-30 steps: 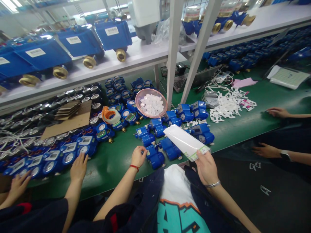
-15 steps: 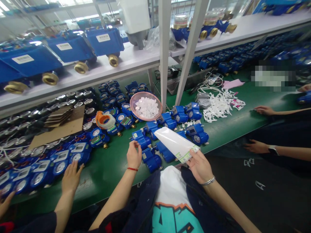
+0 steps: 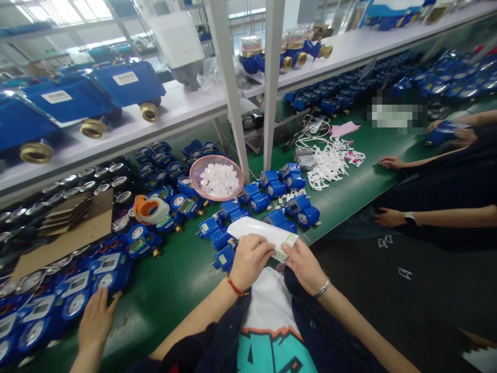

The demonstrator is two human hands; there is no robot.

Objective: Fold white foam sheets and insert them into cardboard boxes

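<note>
A flat white plastic bag [image 3: 254,228] lies across both my hands, with a small green-and-white label [image 3: 287,247] at its right end. My left hand [image 3: 250,261], wearing a red string bracelet, grips its near edge. My right hand [image 3: 305,267], with a silver bracelet, pinches the labelled end. Just beyond the bag, blue water meters [image 3: 224,258] stand on the green workbench [image 3: 171,295], partly hidden by it and my left hand. A co-worker's hand [image 3: 95,321] rests on the meters at the lower left.
A pink-rimmed bowl [image 3: 217,177] holds white caps, beside an orange-cored tape roll [image 3: 151,210]. White die-cut scraps [image 3: 328,166] lie further right. Co-workers' arms [image 3: 427,217] reach in on the right. Shelf posts [image 3: 229,88] rise from the bench, below shelves of blue meters.
My left hand has moved from beside the meters onto the bag, which now lies lower and flatter. The whole view has swung, shifting the bench contents left.
</note>
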